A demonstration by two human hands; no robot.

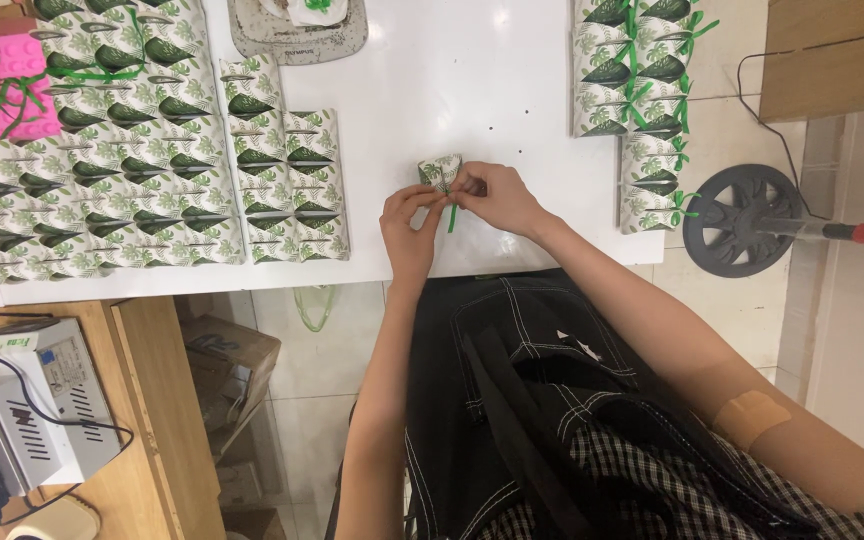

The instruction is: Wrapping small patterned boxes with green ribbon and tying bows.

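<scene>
You pinch the green ribbon (pixel 451 212) with both hands, left hand (pixel 412 222) and right hand (pixel 493 196), on the small leaf-print box (pixel 439 171) at the table's (pixel 472 90) six o'clock edge, mid-tying, which calls for steady tension.

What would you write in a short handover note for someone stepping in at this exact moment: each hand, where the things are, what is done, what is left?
Left hand and right hand: both pinch one small leaf-print box and its green ribbon at the near edge of the white table.
Done: ribboned boxes lie stacked on the right.
Left: the box in hand is not yet tied; rows of unribboned boxes wait on the left.
</scene>
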